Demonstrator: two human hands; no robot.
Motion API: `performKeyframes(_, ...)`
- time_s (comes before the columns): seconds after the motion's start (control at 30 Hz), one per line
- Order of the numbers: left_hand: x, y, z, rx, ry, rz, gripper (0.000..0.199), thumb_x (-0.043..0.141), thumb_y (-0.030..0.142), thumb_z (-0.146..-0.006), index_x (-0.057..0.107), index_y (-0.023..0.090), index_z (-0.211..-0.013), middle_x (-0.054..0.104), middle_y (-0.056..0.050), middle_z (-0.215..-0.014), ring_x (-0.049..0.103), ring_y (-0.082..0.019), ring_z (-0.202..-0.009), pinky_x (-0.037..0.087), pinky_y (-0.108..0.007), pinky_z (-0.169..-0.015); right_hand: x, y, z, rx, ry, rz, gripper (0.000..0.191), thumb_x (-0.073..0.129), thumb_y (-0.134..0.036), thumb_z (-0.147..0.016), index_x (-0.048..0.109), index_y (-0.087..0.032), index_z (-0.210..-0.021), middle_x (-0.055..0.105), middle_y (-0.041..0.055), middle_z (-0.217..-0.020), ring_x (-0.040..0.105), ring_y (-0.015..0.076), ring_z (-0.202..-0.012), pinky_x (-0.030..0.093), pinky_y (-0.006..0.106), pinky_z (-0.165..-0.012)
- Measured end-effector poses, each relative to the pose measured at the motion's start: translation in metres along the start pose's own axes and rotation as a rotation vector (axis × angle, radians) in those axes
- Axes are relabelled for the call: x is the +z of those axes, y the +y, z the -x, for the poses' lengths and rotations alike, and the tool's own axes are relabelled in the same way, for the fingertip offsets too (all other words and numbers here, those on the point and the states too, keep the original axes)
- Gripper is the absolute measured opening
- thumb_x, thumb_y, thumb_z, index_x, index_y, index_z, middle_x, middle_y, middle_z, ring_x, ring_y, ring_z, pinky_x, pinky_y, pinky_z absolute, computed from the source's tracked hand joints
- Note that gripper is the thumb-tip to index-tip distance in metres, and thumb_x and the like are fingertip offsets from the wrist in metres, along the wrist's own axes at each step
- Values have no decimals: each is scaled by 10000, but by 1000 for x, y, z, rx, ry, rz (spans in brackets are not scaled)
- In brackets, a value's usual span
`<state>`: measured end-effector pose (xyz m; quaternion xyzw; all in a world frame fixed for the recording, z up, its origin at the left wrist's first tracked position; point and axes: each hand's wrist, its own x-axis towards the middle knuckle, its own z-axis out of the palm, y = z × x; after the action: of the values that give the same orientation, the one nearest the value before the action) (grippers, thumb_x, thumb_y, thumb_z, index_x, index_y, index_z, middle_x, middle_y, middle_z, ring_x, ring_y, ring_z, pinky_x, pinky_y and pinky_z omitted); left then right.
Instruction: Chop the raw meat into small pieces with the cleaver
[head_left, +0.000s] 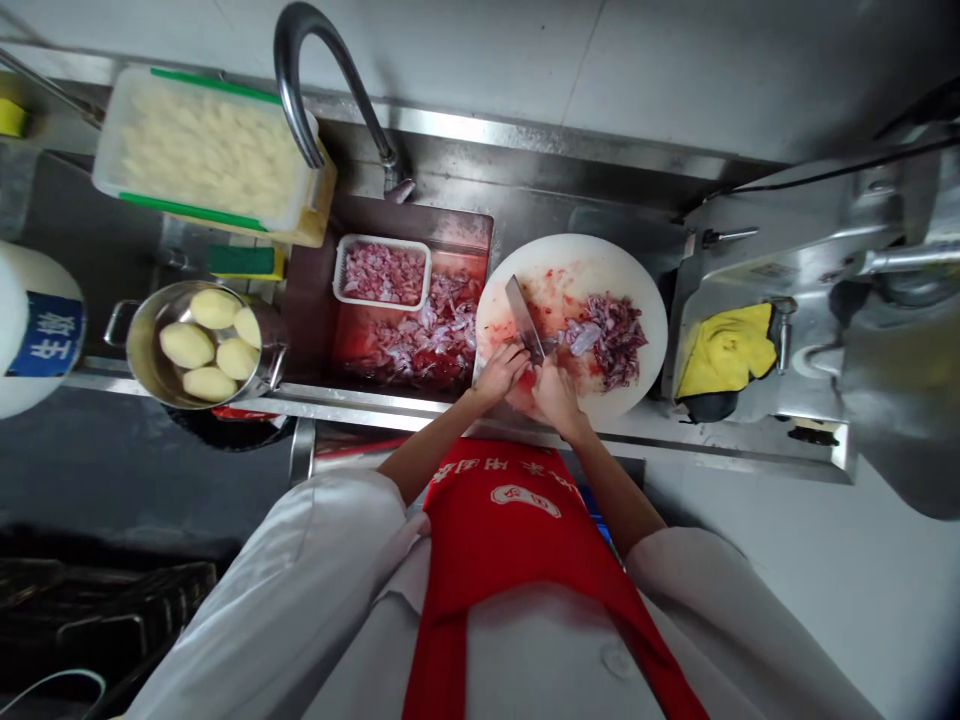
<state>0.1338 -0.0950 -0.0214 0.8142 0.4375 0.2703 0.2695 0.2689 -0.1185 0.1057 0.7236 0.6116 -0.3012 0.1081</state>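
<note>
A round white cutting board [495, 285] with red stains lies in front of me. My right hand [555, 388] is wrapped round the handle of a cleaver [524, 315], whose broad blade points away from me and slightly left. My left hand [504, 372] is closed on the board just left of the blade's lower part. Whatever its fingers pinch is too small to make out. Right of the blade lies a pile of raw purplish-red meat pieces [619, 335], with paler pieces on its near left side.
Left of the board, a sink [307, 290] holds more meat pieces [435, 335] and a white basket [427, 285] of cut meat. Farther left are a pot [135, 350] of peeled potatoes and a lidded tub [210, 150]. A faucet [330, 50] arches above; a yellow cloth [727, 350] lies right.
</note>
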Motion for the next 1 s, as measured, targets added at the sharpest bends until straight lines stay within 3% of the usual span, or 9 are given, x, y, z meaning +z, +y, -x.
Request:
performKeyframes(0.17,0,0,-5,-14,-14,-6,264,436,266,-1048,662,170,-1144,640,-121,-1205,588,-239,-1175,516,-448,-1030,5,14,15,35,-85,1,347,414,-209,-1029,475,-48,-1331,707,227,-1148,688,285,-1091,490,339,-867)
performKeyframes(0.37,-21,3,-3,42,-90,84,251,456,232,-1022,670,154,-1127,628,-138,-1165,575,-247,-1137,508,-438,-1020,-18,-11,-52,-86,100,-108,279,435,-216,-1015,561,-94,-1232,716,208,-1133,684,284,-1089,484,312,-850)
performKeyframes(0.47,-43,0,-9,74,-106,82,319,447,171,-987,654,175,-1231,606,-136,-1253,547,-254,-1208,469,-460,-1067,-39,8,-65,-148,130,-185,244,524,-240,-969,604,-124,-1169,722,188,-1114,679,285,-1075,487,297,-831)
performKeyframes(0.53,-56,-6,-25,129,-198,51,403,493,132,-934,633,208,-1304,582,-126,-1330,509,-271,-1272,413,-492,-1114,-45,33,-56,-89,255,-238,285,487,-263,-980,586,-117,-1203,719,189,-1102,677,292,-1043,492,318,-832)
performKeyframes(0.6,-66,-14,-46,245,-387,17,451,583,131,-873,650,251,-1303,594,-106,-1333,487,-289,-1295,363,-503,-1145,-41,58,-40,-16,361,-266,321,443,-278,-987,570,-106,-1226,716,193,-1082,673,303,-1012,493,347,-833)
performKeyframes(0.7,-69,-21,-66,348,-576,-46,375,662,199,-862,703,277,-1227,642,-92,-1216,520,-286,-1242,348,-471,-1143,-26,82,-18,52,406,-275,325,425,-282,-973,575,-103,-1199,713,182,-1010,665,313,-967,488,369,-815)
performKeyframes(0.8,-54,-11,-50,211,-468,-143,279,627,298,-928,716,222,-1181,652,-113,-1106,567,-285,-1127,413,-451,-1067,-7,85,0,66,399,-270,335,409,-293,-976,568,-96,-1196,706,170,-944,662,308,-913,480,368,-785)
performKeyframes(0.9,-34,6,-9,-36,-196,-204,370,600,378,-962,661,168,-1260,641,-135,-1075,587,-297,-1059,474,-453,-978,4,72,15,39,339,-225,339,384,-279,-993,567,-86,-1203,700,183,-959,661,297,-917,468,353,-780)
performKeyframes(1.0,-28,14,23,-158,51,-147,507,672,461,-917,603,168,-1326,599,-153,-1178,579,-303,-1121,495,-447,-978,1,51,29,49,213,-155,313,367,-262,-1014,583,-98,-1170,705,172,-933,671,279,-881,456,335,-760)
